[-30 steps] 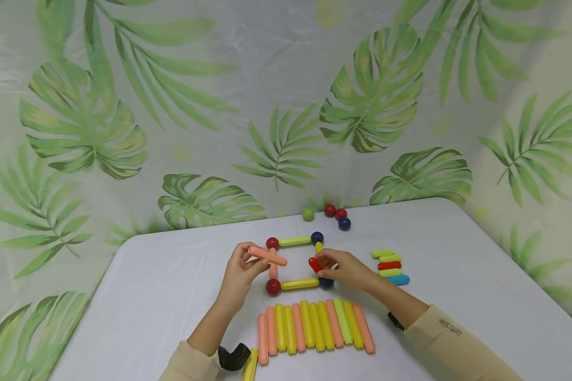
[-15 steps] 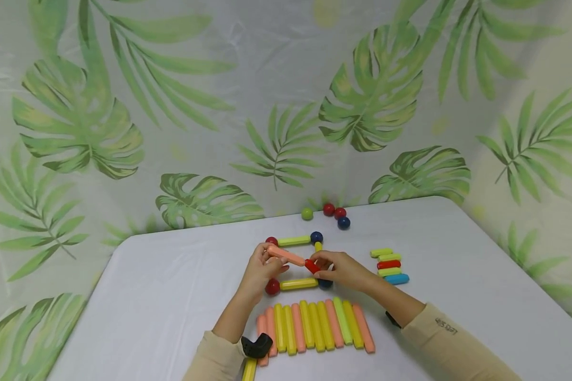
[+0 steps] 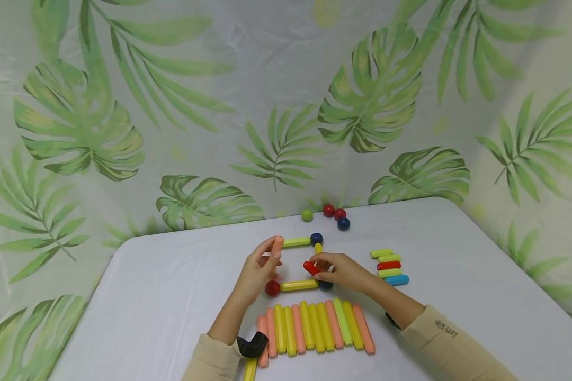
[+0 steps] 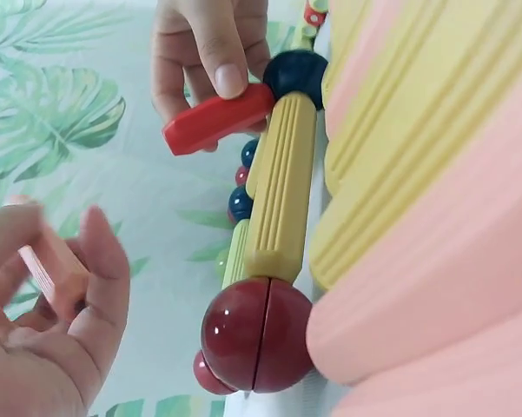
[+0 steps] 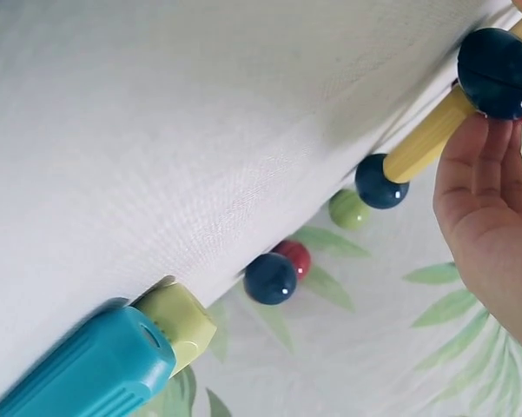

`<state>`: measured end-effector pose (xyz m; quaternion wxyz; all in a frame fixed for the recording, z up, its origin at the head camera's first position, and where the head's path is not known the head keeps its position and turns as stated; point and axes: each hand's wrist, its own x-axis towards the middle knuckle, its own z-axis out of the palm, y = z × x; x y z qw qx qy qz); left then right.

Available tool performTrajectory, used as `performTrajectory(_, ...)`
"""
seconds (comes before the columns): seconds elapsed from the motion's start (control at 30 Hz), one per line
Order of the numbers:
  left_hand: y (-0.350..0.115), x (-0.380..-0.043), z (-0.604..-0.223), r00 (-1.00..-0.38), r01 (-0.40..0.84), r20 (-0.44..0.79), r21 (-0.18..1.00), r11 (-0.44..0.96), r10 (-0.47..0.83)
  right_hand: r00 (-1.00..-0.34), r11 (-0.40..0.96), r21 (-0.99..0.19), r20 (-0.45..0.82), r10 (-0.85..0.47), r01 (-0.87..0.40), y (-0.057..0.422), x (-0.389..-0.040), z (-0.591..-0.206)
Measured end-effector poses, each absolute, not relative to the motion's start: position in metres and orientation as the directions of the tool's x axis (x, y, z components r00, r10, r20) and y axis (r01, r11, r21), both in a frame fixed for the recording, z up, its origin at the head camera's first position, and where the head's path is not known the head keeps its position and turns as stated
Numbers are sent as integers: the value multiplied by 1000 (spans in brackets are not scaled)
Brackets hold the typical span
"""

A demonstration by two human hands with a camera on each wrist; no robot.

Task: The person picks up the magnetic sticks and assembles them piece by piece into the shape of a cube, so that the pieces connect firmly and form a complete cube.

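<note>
My left hand (image 3: 259,270) pinches a salmon-pink rod (image 3: 277,245), tilted up near the square's far left corner. To its right, my right hand (image 3: 340,271) holds a short red rod (image 3: 310,268) between thumb and fingers. The two rods are apart. Below both hands lies a square of ribbed rods and balls: a near yellow rod (image 3: 298,286) between a red ball (image 3: 273,288) and a navy ball (image 4: 297,80), and a far lime rod (image 3: 296,242) leading to another navy ball (image 3: 316,239). My left hand hides the square's left side.
In front of the square lies a row of several long pink, yellow and lime rods (image 3: 314,327). Short rods, including a blue one (image 3: 397,280), are stacked in a column at right. Loose balls, one of them green (image 3: 307,215), sit at the table's back edge.
My left hand first moved right, bringing the pink rod's end to the red rod. Now the pink rod is turned upward and away from it. My right hand has barely moved.
</note>
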<state>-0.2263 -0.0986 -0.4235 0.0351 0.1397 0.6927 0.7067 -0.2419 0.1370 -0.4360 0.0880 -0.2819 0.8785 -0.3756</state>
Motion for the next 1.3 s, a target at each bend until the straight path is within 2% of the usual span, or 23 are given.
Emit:
performTrajectory(0.07,-100,-223,-419,-956,162,143,985,55,256,-831,561,-715,50,-554,-417,137,-241,-436)
performTrajectory(0.17,-101,-220,-415,-957,163,136,983,85,255,-834,565,-717,40,-551,-408,137,-241,-437)
performTrajectory(0.37,-101,-224,-428,-971,142,128,988,59,202,-840,564,-729,29,-541,-388,137,-240,-437)
performTrajectory(0.53,-96,-229,-434,-966,161,154,987,21,210,-837,567,-720,36,-546,-400,137,-240,-437)
performTrajectory(0.83,-90,-240,-429,-962,153,180,978,-143,205,-822,564,-694,71,-565,-447,136,-242,-439)
performTrajectory(0.9,-90,-244,-428,-960,162,189,976,-144,205,-826,566,-696,68,-560,-442,135,-242,-438)
performTrajectory(0.97,-91,-247,-428,-960,197,208,978,-76,190,-834,575,-697,60,-549,-428,134,-241,-437)
performTrajectory(1.1,-96,-254,-427,-948,315,290,916,249,132,-855,601,-691,46,-517,-400,132,-241,-437)
performTrajectory(1.17,-99,-258,-428,-944,329,310,867,374,113,-866,616,-689,33,-499,-382,131,-241,-437)
performTrajectory(1.3,-104,-265,-432,-945,327,300,847,419,131,-872,618,-699,15,-490,-359,129,-241,-439)
